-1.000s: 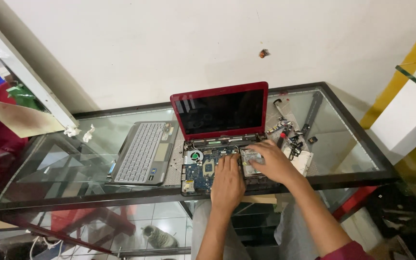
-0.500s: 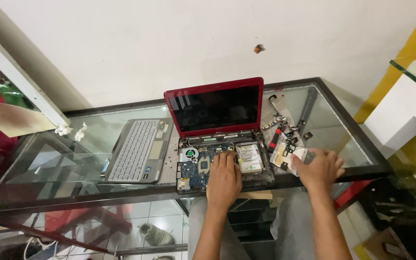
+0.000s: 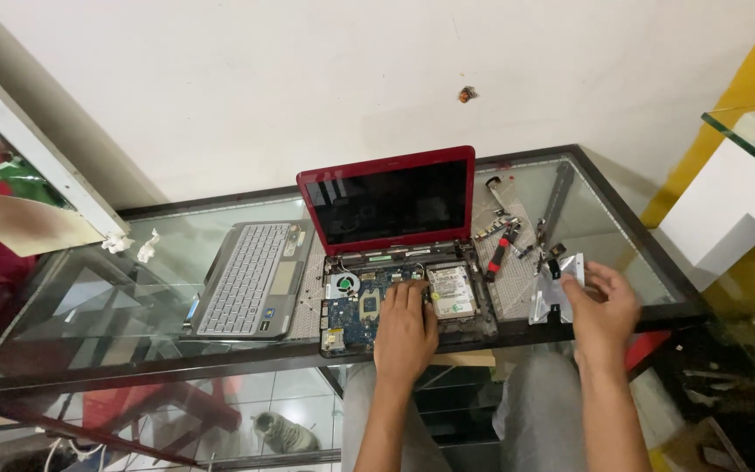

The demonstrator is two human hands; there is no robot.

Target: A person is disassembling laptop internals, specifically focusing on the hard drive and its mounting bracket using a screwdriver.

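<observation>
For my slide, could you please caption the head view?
Left hand rests on opened red laptop; right hand holds metal bracket.

My feed shows a laptop point(image 3: 395, 253) with a deep red lid and bezel around a black, unlit screen point(image 3: 399, 204). Its opened base bares a blue circuit board point(image 3: 356, 310) — beside it a silver-grey drive point(image 3: 453, 291). The detached keyboard panel point(image 3: 249, 280) is silver with pale grey keys. A red-and-black tool point(image 3: 500, 249) lies on the greenish glass table point(image 3: 622, 236), framed in black. The bracket point(image 3: 555, 291) is shiny silver. Behind — an off-white wall point(image 3: 308, 79).
</observation>
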